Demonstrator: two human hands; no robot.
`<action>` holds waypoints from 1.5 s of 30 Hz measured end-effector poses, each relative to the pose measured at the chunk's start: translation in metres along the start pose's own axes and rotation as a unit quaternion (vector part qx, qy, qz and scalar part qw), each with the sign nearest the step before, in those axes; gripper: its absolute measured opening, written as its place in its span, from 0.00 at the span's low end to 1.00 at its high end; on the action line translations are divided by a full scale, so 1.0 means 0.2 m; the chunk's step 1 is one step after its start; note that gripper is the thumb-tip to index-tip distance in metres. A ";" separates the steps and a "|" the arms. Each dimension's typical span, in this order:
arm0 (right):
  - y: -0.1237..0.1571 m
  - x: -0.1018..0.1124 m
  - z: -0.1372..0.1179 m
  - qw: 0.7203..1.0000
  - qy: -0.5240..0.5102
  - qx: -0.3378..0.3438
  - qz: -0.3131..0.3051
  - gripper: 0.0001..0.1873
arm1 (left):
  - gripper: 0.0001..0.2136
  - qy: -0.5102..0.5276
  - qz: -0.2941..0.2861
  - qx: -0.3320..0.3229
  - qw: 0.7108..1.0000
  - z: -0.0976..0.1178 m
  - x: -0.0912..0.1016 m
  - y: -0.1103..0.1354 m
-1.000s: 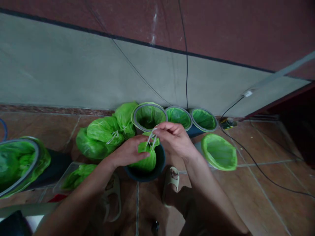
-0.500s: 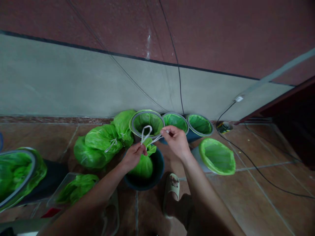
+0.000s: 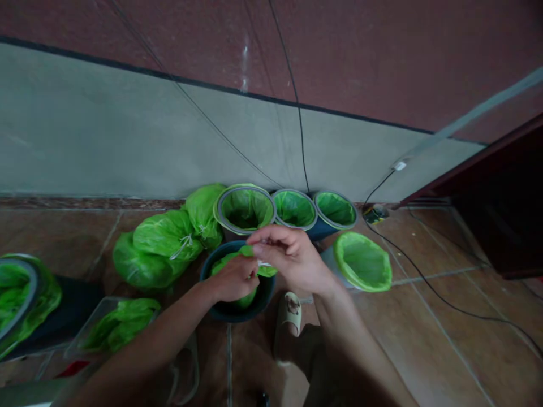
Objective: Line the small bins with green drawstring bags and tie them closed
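A green trash bag (image 3: 246, 299) sits in a dark blue bin (image 3: 259, 305) right below my hands. My left hand (image 3: 234, 278) is closed over the top of the bag, gripping its white drawstring (image 3: 263, 263). Beside it, my right hand (image 3: 294, 259) has its thumb and fingers pinched together on the same drawstring. The two hands nearly touch, and they hide most of the string and the bag's neck.
Several tied green bags (image 3: 163, 240) lie by the wall on the left. Three lined bins (image 3: 292, 208) stand behind my hands, and a lined grey bin (image 3: 362, 263) stands to the right. At left are another lined bin (image 3: 31, 294) and a clear tray (image 3: 82, 333). A cable (image 3: 428, 297) crosses the floor.
My hands have come together over the bag, and the right hand has moved slightly left. The white loop that stood up between them no longer shows. The view has shifted slightly.
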State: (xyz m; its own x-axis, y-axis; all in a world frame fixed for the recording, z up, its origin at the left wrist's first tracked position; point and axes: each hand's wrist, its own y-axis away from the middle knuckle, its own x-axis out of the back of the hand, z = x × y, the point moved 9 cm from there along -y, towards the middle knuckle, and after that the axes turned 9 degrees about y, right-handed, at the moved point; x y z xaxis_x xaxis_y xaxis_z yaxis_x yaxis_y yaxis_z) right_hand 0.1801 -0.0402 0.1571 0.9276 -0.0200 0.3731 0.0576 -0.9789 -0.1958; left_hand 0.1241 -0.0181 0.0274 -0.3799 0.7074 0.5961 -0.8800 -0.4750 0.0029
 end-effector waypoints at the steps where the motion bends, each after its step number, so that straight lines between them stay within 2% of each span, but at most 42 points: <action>1: -0.01 0.03 0.03 0.999 -0.019 -0.005 0.029 0.07 | 0.07 -0.017 -0.013 -0.009 1.000 0.02 -0.02 0.00; 3: -0.02 0.06 0.09 0.997 -0.044 -0.010 0.064 0.09 | 0.11 -0.028 -0.023 -0.014 0.999 0.03 -0.04 0.00; 5: -0.02 0.09 0.14 0.996 -0.031 -0.024 0.086 0.12 | 0.16 -0.012 -0.014 0.008 1.000 0.01 -0.02 -0.02; 7: -0.01 0.13 0.21 0.991 0.042 -0.061 0.115 0.20 | 0.19 0.023 0.013 0.049 0.998 -0.04 0.01 -0.03; 10: 0.02 0.18 0.32 0.962 0.208 -0.117 0.135 0.30 | 0.20 0.090 0.050 0.079 0.992 -0.11 0.07 -0.04; 12: 0.02 0.16 0.38 0.947 0.286 -0.119 0.085 0.30 | 0.20 0.134 0.054 0.080 0.986 -0.14 0.08 -0.04; 16: 0.03 0.01 0.46 0.929 0.353 -0.095 -0.066 0.15 | 0.20 0.217 0.045 0.093 0.971 -0.18 0.08 -0.04; 18: 0.05 -0.05 0.49 0.916 0.368 -0.102 -0.122 0.12 | 0.20 0.244 0.055 0.118 0.961 -0.21 0.09 -0.04; 22: 0.06 -0.11 0.53 0.904 0.377 -0.114 -0.166 0.13 | 0.20 0.242 0.085 0.174 0.951 -0.30 0.13 -0.02; 26: 0.09 -0.17 0.57 0.904 0.356 -0.118 -0.205 0.13 | 0.13 0.216 0.090 0.194 0.953 -0.37 0.15 -0.01; 29: 0.09 -0.18 0.57 0.909 0.343 -0.116 -0.205 0.12 | 0.09 0.133 0.077 0.136 0.979 -0.31 0.19 -0.01; 30: 0.07 -0.17 0.56 0.917 0.338 -0.109 -0.179 0.12 | 0.09 0.101 0.071 0.108 0.987 -0.27 0.20 -0.01; 33: 0.01 -0.09 0.49 0.949 0.305 -0.078 -0.037 0.12 | 0.09 0.025 0.039 0.022 0.999 -0.12 0.22 -0.01; 35: -0.01 -0.07 0.46 0.964 0.259 -0.060 0.016 0.14 | 0.09 0.003 0.027 -0.030 0.999 -0.03 0.23 0.00; 39: -0.01 -0.13 0.48 0.986 0.159 -0.048 -0.019 0.16 | 0.05 0.024 0.040 -0.093 0.995 0.07 0.26 0.01; 43: 0.01 -0.18 0.54 0.990 0.104 -0.067 -0.063 0.14 | 0.04 0.082 0.056 -0.081 0.992 0.07 0.31 0.02; 45: 0.02 -0.20 0.57 0.990 0.084 -0.082 -0.074 0.14 | 0.05 0.062 0.080 -0.077 0.992 0.07 0.35 0.03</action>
State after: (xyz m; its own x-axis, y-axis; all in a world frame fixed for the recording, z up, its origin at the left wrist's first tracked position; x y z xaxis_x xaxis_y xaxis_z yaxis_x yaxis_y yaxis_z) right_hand 0.1847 -0.0203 0.0383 0.8382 0.1067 0.5348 0.1156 -0.9931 0.0170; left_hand 0.0954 0.0215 0.0798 -0.5421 0.6930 0.4753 -0.8349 -0.5081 -0.2114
